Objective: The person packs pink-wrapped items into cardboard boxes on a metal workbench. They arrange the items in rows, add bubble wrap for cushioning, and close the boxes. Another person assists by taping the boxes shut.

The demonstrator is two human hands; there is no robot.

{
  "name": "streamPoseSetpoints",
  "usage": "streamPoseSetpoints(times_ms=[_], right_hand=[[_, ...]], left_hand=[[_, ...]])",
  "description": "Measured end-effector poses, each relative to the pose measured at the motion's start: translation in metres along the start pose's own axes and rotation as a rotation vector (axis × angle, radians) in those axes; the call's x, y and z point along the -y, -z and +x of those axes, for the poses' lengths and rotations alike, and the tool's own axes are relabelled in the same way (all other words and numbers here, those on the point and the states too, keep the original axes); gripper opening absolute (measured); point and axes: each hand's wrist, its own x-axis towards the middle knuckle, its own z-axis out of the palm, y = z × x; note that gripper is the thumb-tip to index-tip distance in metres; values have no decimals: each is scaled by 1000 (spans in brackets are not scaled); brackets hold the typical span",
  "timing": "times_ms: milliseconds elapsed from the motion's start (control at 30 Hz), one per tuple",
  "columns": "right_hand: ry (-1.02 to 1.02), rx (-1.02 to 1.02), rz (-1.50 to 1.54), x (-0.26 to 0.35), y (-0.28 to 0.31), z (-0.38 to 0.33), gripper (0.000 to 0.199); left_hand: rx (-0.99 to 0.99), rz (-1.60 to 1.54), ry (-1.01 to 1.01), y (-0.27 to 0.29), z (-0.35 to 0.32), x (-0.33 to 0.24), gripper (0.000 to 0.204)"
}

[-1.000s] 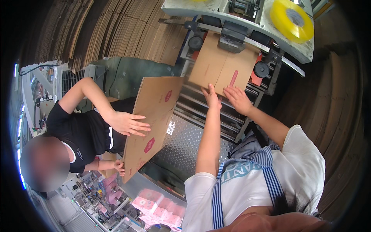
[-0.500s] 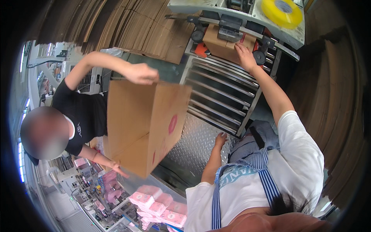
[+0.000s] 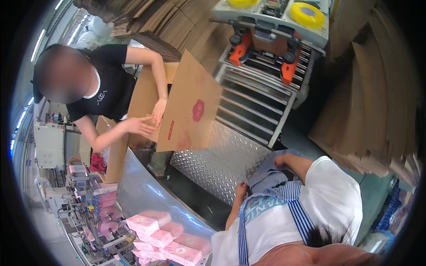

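Observation:
My left hand (image 3: 241, 189) hangs low beside the apron, near the edge of the diamond-plate metal surface (image 3: 217, 164); its fingers look curled, with nothing visible in them. In front of my striped apron (image 3: 270, 179) is my right hand (image 3: 280, 160), loosely closed and holding nothing that I can see. Across from me a co-worker in a black shirt has both hands (image 3: 148, 122) at an open brown carton (image 3: 195, 106) with a red printed mark. This carton stands at the far left edge of the metal surface, apart from my hands.
A roller conveyor (image 3: 253, 104) leads to a carton-taping machine (image 3: 270, 35) with orange guides and a yellow tape roll (image 3: 307, 15). Flat cardboard stacks (image 3: 368, 106) line the right. Pink tissue packs (image 3: 164, 241) lie on a shiny metal table (image 3: 148, 195) at lower left.
My right hand has drawn back from the carton at the taping machine to my apron. That carton is mostly out of sight. The co-worker has lowered the large carton and brought both hands to it.

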Motion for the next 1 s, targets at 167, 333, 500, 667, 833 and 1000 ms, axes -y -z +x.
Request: streamPoseSetpoints(times_ms=[167,333,500,667,833,1000], right_hand=[[-73,-901,207,6,89,-103,32],[-77,-2022,-335,108,237,-380,25],[-1138,-2030,-1246,72,233,-621,20],[-1145,-1835,-843,22,221,-697,31],[-659,-1830,-961,80,184,-682,25],[-105,-1967,-1448,152,113,-694,17]], left_hand=[[202,340,-272,-2,5,68,32],[343,690,-770,30,31,88,27],[245,855,-379,16,55,38,16],[100,203,-284,-16,76,32,14],[355,-28,-178,-93,20,-25,22],[382,-115,-460,-162,-71,-174,40]])
